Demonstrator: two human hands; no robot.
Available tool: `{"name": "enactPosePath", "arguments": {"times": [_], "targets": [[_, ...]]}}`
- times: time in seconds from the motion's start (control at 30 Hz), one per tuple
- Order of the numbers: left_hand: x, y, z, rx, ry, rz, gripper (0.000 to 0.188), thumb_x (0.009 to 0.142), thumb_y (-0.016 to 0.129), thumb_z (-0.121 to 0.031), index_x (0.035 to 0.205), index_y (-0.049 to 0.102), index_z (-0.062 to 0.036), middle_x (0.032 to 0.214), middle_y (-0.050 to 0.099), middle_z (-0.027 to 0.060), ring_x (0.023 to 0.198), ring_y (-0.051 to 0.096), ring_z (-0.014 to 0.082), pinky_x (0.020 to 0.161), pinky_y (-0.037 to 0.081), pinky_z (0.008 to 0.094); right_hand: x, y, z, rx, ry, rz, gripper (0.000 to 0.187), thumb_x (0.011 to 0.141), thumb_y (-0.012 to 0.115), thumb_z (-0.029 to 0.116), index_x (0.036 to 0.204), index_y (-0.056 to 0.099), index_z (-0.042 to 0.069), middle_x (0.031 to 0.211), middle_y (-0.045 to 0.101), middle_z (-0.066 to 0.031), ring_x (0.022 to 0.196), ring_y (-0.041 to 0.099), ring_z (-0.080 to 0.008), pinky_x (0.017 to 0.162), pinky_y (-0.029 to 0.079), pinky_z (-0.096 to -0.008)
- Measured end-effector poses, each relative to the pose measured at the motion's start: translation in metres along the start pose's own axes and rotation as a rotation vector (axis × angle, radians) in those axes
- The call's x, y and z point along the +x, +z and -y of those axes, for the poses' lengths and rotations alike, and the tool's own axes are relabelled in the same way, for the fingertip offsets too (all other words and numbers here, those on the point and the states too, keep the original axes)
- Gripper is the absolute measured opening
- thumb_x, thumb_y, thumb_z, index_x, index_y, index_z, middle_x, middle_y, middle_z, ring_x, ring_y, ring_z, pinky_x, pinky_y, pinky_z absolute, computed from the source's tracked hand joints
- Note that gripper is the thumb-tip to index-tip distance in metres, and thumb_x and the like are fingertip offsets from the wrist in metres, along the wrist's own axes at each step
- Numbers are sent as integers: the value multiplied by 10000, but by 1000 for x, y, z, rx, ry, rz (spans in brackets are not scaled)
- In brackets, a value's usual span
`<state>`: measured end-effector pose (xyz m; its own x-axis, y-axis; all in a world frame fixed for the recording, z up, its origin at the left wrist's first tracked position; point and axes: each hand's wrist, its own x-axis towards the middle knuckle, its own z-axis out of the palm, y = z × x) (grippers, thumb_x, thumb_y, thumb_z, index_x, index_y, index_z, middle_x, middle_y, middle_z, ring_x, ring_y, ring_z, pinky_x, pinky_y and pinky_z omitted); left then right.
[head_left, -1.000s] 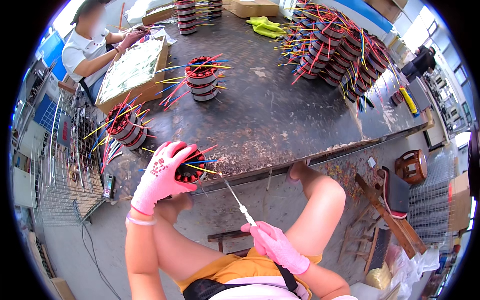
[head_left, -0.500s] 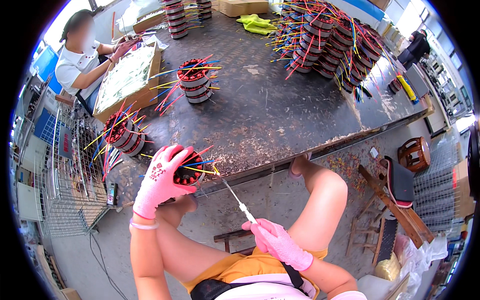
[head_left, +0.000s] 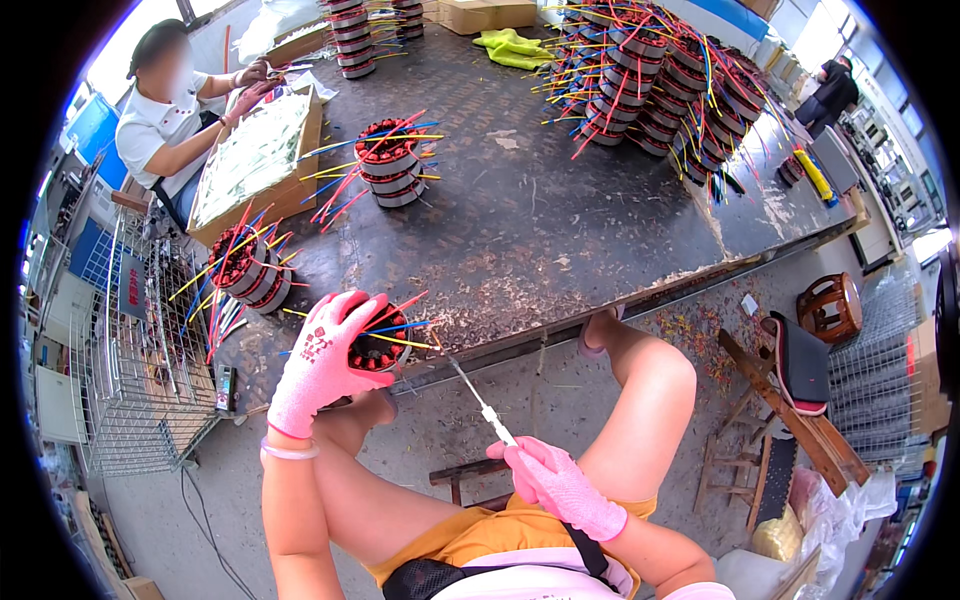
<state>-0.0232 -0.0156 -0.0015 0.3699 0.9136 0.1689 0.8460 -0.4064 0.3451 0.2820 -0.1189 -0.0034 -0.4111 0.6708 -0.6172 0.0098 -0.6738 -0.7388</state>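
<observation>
At the table's front edge my left hand [head_left: 328,350], in a pink glove, is wrapped round a motor stator [head_left: 378,350] with dark red windings. Red, blue and yellow wires stick out of its top. My right hand [head_left: 560,485], gloved in pink too, grips a slim hooked-looking tool [head_left: 488,412] by its white handle. The tool's thin metal shaft points up and left, and its tip lies beside the wire ends at the stator's right side. Whether the tip touches a wire is too small to tell. My fingers hide much of the stator's left side.
Two stator stacks, one at the left [head_left: 250,268] and one farther back [head_left: 390,170], stand on the dark table [head_left: 520,220]. Many stacked stators [head_left: 630,90] fill the back right. A person [head_left: 170,120] sits behind a cardboard box [head_left: 300,165] of pale strips. A wire rack [head_left: 130,370] stands left.
The yellow wire end at the tool's tip no longer shows there. The tool and my right hand have shifted very slightly. The seated person's hands have moved a little.
</observation>
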Motion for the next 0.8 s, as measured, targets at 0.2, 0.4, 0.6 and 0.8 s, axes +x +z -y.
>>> {"name": "enactPosePath", "arguments": {"times": [0.2,0.4,0.6,0.8], "targets": [[2,-2,0,-13,19,2,876,524,866,-242,1331,554,-105,1300,527,150,1218,481,388,1061,396,479,1,1,0,7,-15,15,302,1032,479,239,1169,609,3,695,441,59,535,376,-29,480,306,-211],[1,-2,0,-20,16,-2,884,522,870,-240,1335,552,-103,1300,529,152,1219,481,391,1064,392,477,1,1,-1,6,-21,16,301,1035,475,239,1162,612,3,697,445,59,534,376,-27,480,305,-209],[1,-1,2,-20,1,21,865,529,829,-188,1340,549,-77,1337,507,183,1253,468,395,1078,387,467,1,1,-4,24,-21,13,297,1031,484,239,1158,617,6,694,445,62,530,373,-24,475,300,-211],[-1,0,1,-21,-38,8,869,527,831,-195,1342,548,-90,1338,508,191,1255,467,398,1078,387,468,0,1,-1,24,8,-10,294,1030,486,236,1161,617,9,694,440,68,535,370,-22,475,295,-212]]}}
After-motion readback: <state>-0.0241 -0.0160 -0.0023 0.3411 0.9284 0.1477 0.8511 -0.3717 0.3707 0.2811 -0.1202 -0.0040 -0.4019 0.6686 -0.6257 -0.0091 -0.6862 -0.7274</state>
